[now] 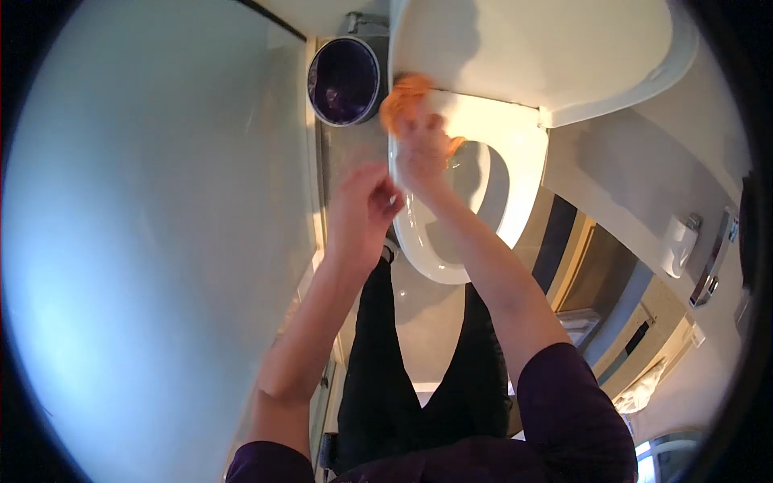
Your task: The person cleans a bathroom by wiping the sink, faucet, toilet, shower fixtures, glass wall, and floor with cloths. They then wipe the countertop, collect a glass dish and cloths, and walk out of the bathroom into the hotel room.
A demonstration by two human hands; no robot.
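Observation:
My right hand (424, 153) grips an orange cloth (405, 98) at the back left of the toilet bowl rim (526, 181), close to the hinge of the raised lid (555, 48). Part of the cloth pokes out past the fingers over the rim. My left hand (369, 201) hovers just left of the toilet, its fingers curled and blurred. Whether anything is between those fingers I cannot make out.
A bin with a dark purple lining (345, 84) stands left of the toilet's back. Along the left runs a large frosted glass panel (153, 225). A white bottle (680, 245) rests on the counter (636, 169) at right, near a metal tap-like fitting (708, 278).

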